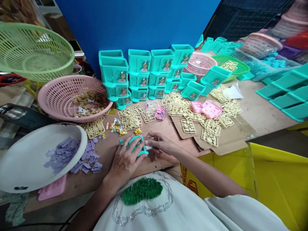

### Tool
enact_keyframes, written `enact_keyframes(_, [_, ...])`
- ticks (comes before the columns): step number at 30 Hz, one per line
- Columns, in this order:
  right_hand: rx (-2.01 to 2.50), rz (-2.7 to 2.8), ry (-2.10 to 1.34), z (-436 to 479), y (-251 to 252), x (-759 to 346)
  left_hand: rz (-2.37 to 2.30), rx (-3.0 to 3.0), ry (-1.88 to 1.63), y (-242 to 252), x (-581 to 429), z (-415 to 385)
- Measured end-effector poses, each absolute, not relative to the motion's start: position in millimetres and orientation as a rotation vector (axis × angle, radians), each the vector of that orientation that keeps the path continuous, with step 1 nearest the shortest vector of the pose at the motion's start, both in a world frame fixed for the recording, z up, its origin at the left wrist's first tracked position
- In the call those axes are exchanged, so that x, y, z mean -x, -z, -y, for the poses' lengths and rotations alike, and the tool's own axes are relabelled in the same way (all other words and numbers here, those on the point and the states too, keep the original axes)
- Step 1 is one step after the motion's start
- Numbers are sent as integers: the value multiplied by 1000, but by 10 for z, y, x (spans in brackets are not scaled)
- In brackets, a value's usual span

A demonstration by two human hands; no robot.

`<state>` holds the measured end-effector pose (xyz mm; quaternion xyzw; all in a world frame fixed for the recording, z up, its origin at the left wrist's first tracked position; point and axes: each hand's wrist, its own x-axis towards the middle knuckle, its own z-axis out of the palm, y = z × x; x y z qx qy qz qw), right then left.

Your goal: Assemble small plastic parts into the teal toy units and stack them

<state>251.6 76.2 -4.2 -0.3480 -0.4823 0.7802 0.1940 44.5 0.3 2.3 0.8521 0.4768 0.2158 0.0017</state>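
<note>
A: What are the hands doing?

B: At the lower centre, the left hand (127,157) is lying spread-fingered over a turquoise bin (143,150), holding it against the tabletop. The right hand (163,144) is pinching a small pale piece (148,147) beside the bin's right edge; its outline is hiding behind the fingertips.

A: So which step is this?

B: It's looking like close fingertip work on one bin, with the left steadying. The next move is probably calling for a firm left palm and careful aligning by the right fingertips.

A: What's sitting around them?

B: Just above, small bags of coloured pieces (116,125) and a bag of pink pieces (160,113) are lying near cream part frames (176,104). Right of centre, pink trays (211,109) are resting on more frames. At the lower left, a white basin (26,160) is holding purple parts (64,149); above it, a pink basket (54,96) is holding tan pieces (92,98).

A: Anything standing in the way?

B: Stacked turquoise bins (139,61) are lining the upper centre before a blue panel (144,22), so reaching forward is getting tight. The loose frames are crowding the far side, and the left hand itself is covering most of the bin.
</note>
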Motion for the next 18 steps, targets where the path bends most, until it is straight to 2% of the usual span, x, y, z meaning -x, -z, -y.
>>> enact_keyframes(11, [935,1268,-2344,-784,-37,-2516,-1499,-2673,-633,-100,-452,-15])
enact_keyframes(18, [1068,1367,-2270,-820,-34,-2502,-1492,-2613,-640,-74,-454,-20])
